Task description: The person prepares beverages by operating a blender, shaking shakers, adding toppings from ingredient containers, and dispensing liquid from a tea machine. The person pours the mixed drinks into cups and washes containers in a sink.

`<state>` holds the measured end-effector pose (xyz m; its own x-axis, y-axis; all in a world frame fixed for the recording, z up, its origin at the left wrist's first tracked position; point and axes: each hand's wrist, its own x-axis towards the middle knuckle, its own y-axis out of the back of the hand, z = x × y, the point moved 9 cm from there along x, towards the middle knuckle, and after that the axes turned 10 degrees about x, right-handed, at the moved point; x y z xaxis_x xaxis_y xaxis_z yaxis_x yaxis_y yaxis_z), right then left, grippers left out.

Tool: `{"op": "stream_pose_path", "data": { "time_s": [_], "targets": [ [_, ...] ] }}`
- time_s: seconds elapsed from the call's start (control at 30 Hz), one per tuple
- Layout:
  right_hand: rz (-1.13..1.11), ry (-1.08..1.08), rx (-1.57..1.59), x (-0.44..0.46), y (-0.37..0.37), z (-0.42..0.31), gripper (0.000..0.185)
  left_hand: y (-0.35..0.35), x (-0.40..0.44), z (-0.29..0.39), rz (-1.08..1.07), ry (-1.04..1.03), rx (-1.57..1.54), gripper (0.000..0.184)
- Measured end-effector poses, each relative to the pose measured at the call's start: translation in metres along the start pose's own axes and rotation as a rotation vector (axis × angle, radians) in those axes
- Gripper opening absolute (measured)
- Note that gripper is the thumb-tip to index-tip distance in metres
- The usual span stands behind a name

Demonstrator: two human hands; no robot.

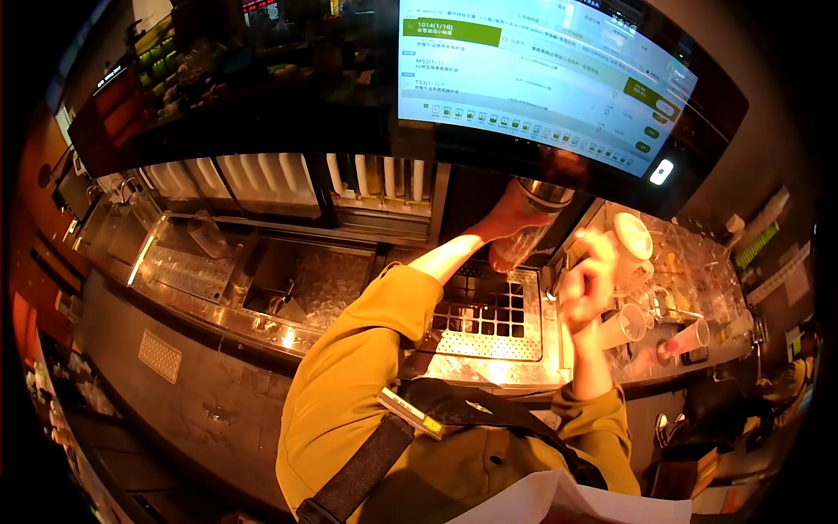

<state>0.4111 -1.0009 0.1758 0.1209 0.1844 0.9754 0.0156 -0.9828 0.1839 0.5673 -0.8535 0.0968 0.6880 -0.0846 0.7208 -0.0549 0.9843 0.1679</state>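
My left hand is closed around a clear shaker with a shiny metal top. The shaker tilts over the back of a square metal drain grate. To the right, my right hand is raised, its fingers curled and blurred; what they hold, if anything, cannot be made out. A pale round cup or lid lies right beside those fingers. Below it stand a clear cup and another cup with red contents.
A large lit screen hangs above the counter. An ice bin with a scoop lies left of the grate. Farther left, a clear jug rests on a perforated tray. Clear containers crowd the right side.
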Motion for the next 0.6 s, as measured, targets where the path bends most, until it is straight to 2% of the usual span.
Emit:
{"op": "stream_pose_path", "data": {
  "time_s": [0.07, 0.1, 0.13, 0.23, 0.3, 0.37, 0.43, 0.6],
  "targets": [
    [-0.139, -0.152, 0.100, -0.036, -0.015, 0.004, 0.005, -0.002, -0.002, -0.007, -0.023, 0.023, -0.007, 0.088],
    [-0.200, -0.361, 0.178, -0.056, -0.020, 0.012, 0.005, -0.003, -0.002, -0.012, -0.037, 0.034, -0.011, 0.087],
    [-0.291, -0.479, 0.160, -0.085, -0.025, 0.019, 0.005, -0.003, 0.000, -0.008, -0.047, 0.006, 0.027, 0.087],
    [-0.654, -0.767, 0.163, -0.149, -0.041, 0.025, 0.023, -0.002, 0.000, -0.018, -0.053, 0.025, 0.035, 0.086],
    [-1.024, -0.982, 0.015, -0.214, -0.039, 0.031, 0.037, -0.002, -0.004, -0.006, -0.050, 0.062, 0.041, 0.077],
    [-1.322, -1.192, -0.032, -0.269, -0.030, 0.028, 0.056, -0.003, -0.011, -0.046, -0.055, 0.143, 0.020, 0.069],
    [-1.228, -1.160, -0.014, -0.272, -0.027, 0.019, 0.058, -0.008, -0.014, -0.035, -0.065, 0.344, -0.293, 0.072],
    [-1.072, -1.195, 0.028, -0.286, -0.020, 0.023, 0.048, -0.008, -0.006, -0.020, -0.123, 0.177, -0.193, 0.062]
  ]
}}
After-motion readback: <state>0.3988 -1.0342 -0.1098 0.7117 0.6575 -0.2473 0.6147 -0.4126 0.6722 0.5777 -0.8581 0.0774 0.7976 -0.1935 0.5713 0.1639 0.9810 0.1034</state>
